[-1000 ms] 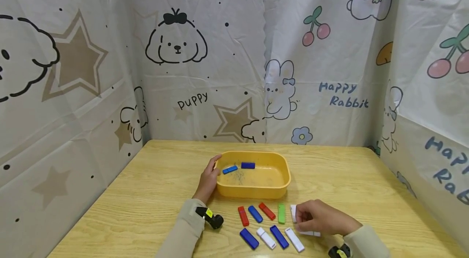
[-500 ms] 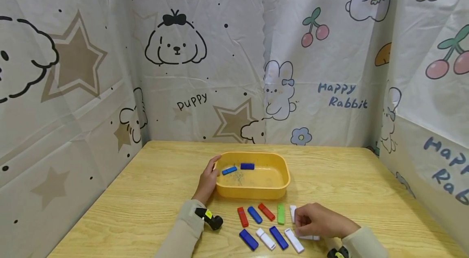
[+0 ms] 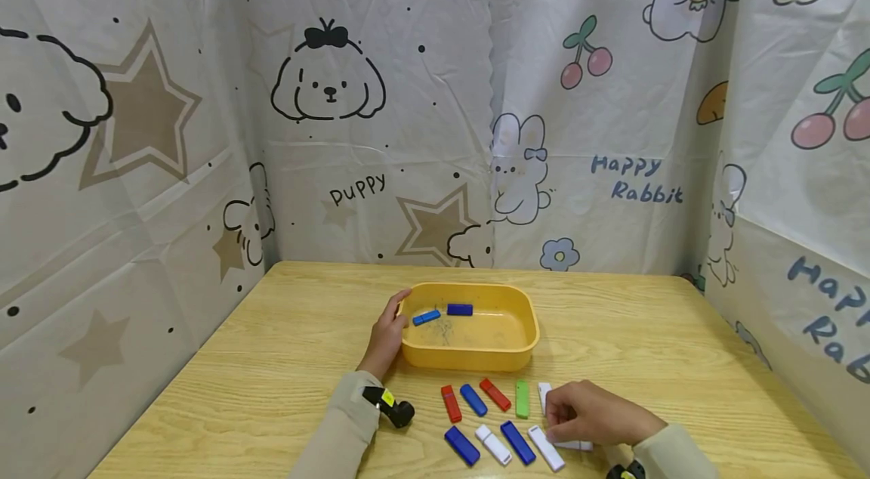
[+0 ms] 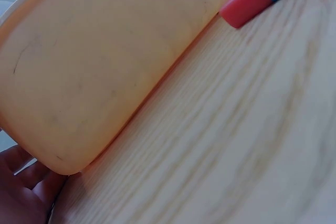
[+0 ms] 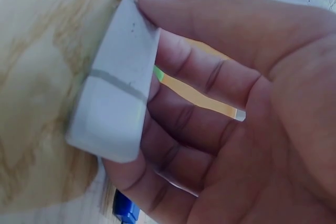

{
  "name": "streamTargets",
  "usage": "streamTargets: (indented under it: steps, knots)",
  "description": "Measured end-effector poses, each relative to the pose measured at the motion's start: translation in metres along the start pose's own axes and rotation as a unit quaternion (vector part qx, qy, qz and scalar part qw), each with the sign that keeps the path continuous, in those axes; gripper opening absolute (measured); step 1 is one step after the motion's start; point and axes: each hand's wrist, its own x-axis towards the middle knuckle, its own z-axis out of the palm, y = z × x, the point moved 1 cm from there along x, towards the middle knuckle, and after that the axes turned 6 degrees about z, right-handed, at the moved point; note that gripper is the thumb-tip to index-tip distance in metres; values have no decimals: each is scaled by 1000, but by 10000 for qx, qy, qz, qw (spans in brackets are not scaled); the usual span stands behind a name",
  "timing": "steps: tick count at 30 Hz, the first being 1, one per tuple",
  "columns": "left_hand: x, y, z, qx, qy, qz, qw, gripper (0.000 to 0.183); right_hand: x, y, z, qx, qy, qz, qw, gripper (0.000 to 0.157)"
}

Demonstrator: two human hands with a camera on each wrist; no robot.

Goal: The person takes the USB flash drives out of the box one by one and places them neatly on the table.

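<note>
My left hand (image 3: pixel 387 332) holds the left end of a yellow plastic tray (image 3: pixel 469 358), its fingers along the outer wall; the left wrist view shows those fingers at the tray's corner. Inside lie a light blue USB stick (image 3: pixel 427 317) and a dark blue USB stick (image 3: pixel 459 310). Over the right end of the loose sticks, my right hand (image 3: pixel 598 415) has curled fingers and thumb at a white USB stick (image 5: pixel 113 85) with a grey seam, gripping it low over the table. Its thumb tip sits at one end and its fingers along one edge. Most of that stick is covered in the head view.
In front of the tray, several USB sticks lie in two rows: red (image 3: pixel 451 403), blue (image 3: pixel 473 400), another red (image 3: pixel 495 394), green (image 3: pixel 522 398), more blue and white ones. A patterned cloth (image 3: pixel 381 162) closes the wooden table's (image 3: pixel 306 313) back and sides.
My right hand has shifted slightly toward the front of the table, and the white USB stick under it has come along. The left hand and tray stay in place.
</note>
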Motion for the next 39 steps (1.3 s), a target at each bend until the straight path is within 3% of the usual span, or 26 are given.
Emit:
streamTargets:
  steps: [17, 39]
  knots:
    - [0, -1, 0, 27, -25, 41, 10000, 52, -2, -2, 1, -82, 196, 305, 9993, 11]
    - [0, 1, 0, 36, 4, -27, 10000, 52, -3, -3, -3, -186, 338, 5, 9993, 9]
